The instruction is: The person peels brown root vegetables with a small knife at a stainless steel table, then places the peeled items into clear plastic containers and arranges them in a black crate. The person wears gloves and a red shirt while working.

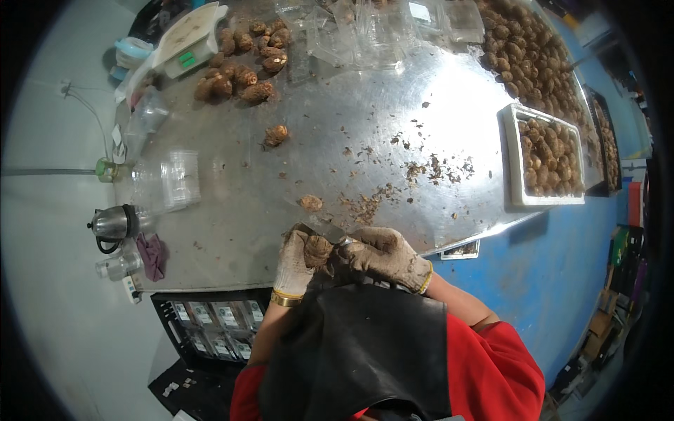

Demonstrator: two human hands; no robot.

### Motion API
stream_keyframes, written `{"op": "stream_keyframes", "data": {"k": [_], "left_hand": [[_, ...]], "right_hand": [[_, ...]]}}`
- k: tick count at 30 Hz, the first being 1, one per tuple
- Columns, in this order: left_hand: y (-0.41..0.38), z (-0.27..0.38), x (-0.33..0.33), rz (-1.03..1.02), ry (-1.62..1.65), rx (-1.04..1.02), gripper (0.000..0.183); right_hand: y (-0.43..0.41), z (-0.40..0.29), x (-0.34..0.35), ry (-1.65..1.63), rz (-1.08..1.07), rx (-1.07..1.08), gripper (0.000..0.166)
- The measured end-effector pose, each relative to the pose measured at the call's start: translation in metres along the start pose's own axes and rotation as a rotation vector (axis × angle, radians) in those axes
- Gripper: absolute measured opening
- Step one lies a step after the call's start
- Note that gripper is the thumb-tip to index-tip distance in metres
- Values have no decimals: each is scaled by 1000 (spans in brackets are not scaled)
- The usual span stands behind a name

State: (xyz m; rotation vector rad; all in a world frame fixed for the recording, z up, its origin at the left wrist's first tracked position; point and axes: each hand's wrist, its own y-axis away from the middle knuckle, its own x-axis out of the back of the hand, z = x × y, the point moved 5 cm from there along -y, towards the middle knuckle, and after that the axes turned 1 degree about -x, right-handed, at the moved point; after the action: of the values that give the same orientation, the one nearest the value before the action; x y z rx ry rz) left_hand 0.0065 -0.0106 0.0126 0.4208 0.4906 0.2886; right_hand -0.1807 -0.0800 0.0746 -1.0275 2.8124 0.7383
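Note:
My left hand (295, 260), in a soiled white knit glove, grips a brown taro corm (318, 251) near the table's front edge. My right hand (387, 255), gloved too, is closed around the handle end of a knife, whose broad metal blade (325, 230) reaches left to the top of the corm. The handle is mostly hidden by the fingers. A cut piece or small corm (311, 203) lies on the metal table just beyond the blade. Farther off is a single corm (276, 136), with a group of corms (258, 91) behind it. Brown peelings (368, 208) are scattered to the right.
A weighing scale (184, 39) stands at the back left, clear plastic trays (363, 37) at the back. On the right are a white foam box (518, 158) of corms and a large heap (526, 58). An electric kettle (113, 222) and purple cloth (151, 256) lie left; a black crate (174, 326) is below.

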Motion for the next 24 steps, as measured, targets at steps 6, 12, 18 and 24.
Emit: {"op": "stream_keyframes", "data": {"k": [6,12,18,24], "left_hand": [[6,42,-46,-192,134,209,45],[2,-1,2,-78,191,135,41],[7,-7,5,-122,-71,82,40],[7,27,-29,-350,390,310,42]], "right_hand": [[-19,34,44,53,261,-41,23],[4,-7,4,-221,24,-33,22],[-3,8,6,61,129,143,27],[-2,8,25,61,211,88,21]]}}
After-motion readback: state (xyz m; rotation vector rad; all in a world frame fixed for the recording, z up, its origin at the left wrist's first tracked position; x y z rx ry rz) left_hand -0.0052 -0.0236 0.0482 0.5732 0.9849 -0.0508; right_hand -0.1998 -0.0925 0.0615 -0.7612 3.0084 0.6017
